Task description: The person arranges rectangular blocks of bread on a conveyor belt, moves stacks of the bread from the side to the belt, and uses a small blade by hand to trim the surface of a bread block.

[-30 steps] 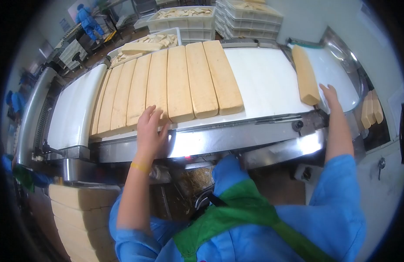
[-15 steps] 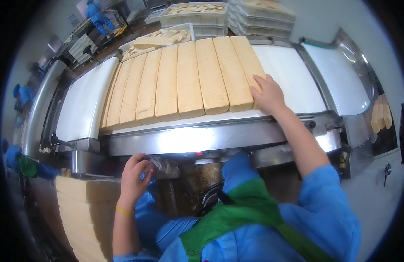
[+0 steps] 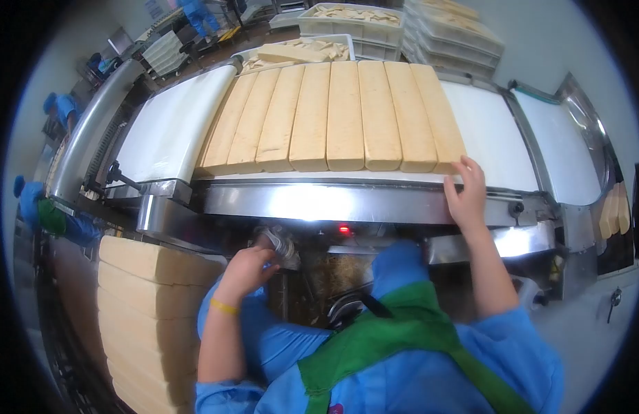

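Having slid down the end block to its corner, the right hand sits open.

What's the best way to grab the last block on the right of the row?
Probably by the near end of the block, with the right hand coming from the right. Its right long side faces uncovered belt, while its left lies close against the next block, leaving little room for fingers.

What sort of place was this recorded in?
Probably a food-production room, perhaps a bakery: pale loaf-like blocks lie side by side on a white conveyor belt, and crates of pale scraps stand behind it.
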A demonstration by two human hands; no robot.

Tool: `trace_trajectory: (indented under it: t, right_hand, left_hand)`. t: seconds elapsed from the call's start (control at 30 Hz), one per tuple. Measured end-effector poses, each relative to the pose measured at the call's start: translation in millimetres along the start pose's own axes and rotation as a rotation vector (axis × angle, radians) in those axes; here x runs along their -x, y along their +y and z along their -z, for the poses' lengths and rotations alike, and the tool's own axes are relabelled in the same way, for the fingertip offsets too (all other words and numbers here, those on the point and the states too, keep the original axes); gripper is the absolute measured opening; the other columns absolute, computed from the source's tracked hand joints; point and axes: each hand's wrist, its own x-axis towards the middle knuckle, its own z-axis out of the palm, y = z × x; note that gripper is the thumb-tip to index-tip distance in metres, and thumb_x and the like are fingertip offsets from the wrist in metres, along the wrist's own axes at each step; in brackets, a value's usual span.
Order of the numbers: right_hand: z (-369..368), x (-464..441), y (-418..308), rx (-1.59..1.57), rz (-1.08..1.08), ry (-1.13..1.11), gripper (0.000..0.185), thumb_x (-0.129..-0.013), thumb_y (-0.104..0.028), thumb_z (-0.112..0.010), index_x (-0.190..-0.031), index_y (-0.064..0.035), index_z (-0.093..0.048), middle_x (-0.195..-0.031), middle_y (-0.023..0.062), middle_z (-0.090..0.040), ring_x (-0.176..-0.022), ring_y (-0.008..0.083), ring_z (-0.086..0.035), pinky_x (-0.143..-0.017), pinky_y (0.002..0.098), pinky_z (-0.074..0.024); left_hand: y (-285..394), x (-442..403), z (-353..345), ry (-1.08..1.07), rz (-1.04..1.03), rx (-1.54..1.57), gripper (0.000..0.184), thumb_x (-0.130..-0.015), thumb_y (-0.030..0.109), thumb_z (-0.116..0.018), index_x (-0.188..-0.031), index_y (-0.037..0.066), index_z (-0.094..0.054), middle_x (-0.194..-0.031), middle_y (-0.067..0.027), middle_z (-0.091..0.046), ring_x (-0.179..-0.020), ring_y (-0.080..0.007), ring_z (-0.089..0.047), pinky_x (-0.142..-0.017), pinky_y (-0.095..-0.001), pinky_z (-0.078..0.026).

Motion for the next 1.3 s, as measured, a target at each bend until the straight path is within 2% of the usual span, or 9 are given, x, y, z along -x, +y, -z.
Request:
trace_trajectory:
  t: [0.2, 0.3, 0.37, 0.5, 0.9, 1.3]
  right_hand:
    - [-19.0, 23.4, 21.7, 0.062, 0.039, 0.088, 0.027, -0.078, -0.01, -0.062, -0.103, -0.0015, -0.059, -0.112, 0.0178, -0.054, -0.106, 0.0347, -0.052, -0.092, 0.0417, -0.0421]
    - [-19.9, 23.9, 17.2, 0.086, 0.08, 0.086, 0.015, -0.078, -0.008, -0.062, -0.092, -0.0017, -0.061, -0.1, 0.0154, -0.058, -0.095, 0.033, -0.055, -0.085, 0.0403, -0.0444]
    - [-19.2, 23.8, 17.0, 0.091, 0.106, 0.084, 0.012, -0.079, -0.007, -0.061, -0.09, -0.0013, -0.061, -0.097, 0.0154, -0.058, -0.094, 0.0329, -0.055, -0.084, 0.0401, -0.0444]
    - [-20.0, 24.3, 20.8, 0.065, 0.107, 0.061, 0.012, -0.081, -0.007, -0.059, -0.092, -0.0013, -0.06, -0.096, 0.0151, -0.058, -0.093, 0.0329, -0.055, -0.084, 0.0402, -0.0444]
    - [-23.6, 27.4, 34.3, 0.08, 0.048, -0.06, 0.014, -0.085, -0.007, -0.055, -0.096, 0.001, -0.059, -0.101, 0.0144, -0.058, -0.097, 0.0315, -0.055, -0.088, 0.0379, -0.0429]
    - [-19.4, 31.6, 29.2, 0.104, 0.045, -0.066, 0.015, -0.088, -0.01, -0.053, -0.098, 0.0009, -0.059, -0.102, 0.0144, -0.058, -0.099, 0.0317, -0.055, -0.09, 0.0374, -0.0434]
  left_hand:
    - [5.8, -4.4, -10.5, -0.026, 0.013, -0.025, 0.028, -0.077, 0.023, -0.069, -0.097, 0.005, -0.063, -0.089, -0.0155, -0.063, -0.084, -0.0358, -0.06, -0.074, -0.0446, -0.049]
    - [3.9, -4.8, -23.4, -0.067, 0.009, -0.005, 0.03, -0.078, 0.025, -0.069, -0.099, 0.005, -0.062, -0.089, -0.0162, -0.063, -0.086, -0.0353, -0.06, -0.074, -0.0444, -0.049]
    - [8.1, -5.0, -22.8, -0.068, 0.021, -0.018, 0.031, -0.078, 0.027, -0.069, -0.099, 0.005, -0.062, -0.088, -0.0161, -0.063, -0.086, -0.0351, -0.061, -0.074, -0.0443, -0.049]
    - [4.8, -3.8, -27.5, -0.032, 0.009, -0.019, 0.033, -0.079, 0.03, -0.068, -0.099, 0.005, -0.062, -0.088, -0.0156, -0.063, -0.086, -0.0345, -0.061, -0.074, -0.0446, -0.049]
    - [10.4, -4.6, -25.8, -0.153, 0.104, -0.057, 0.036, -0.079, 0.033, -0.067, -0.101, 0.005, -0.062, -0.092, -0.0161, -0.065, -0.089, -0.0351, -0.062, -0.077, -0.0445, -0.049]
    - [7.5, 3.4, -29.5, -0.106, 0.084, -0.066, 0.036, -0.079, 0.034, -0.068, -0.1, 0.005, -0.062, -0.09, -0.0155, -0.066, -0.086, -0.0356, -0.063, -0.074, -0.0449, -0.051]
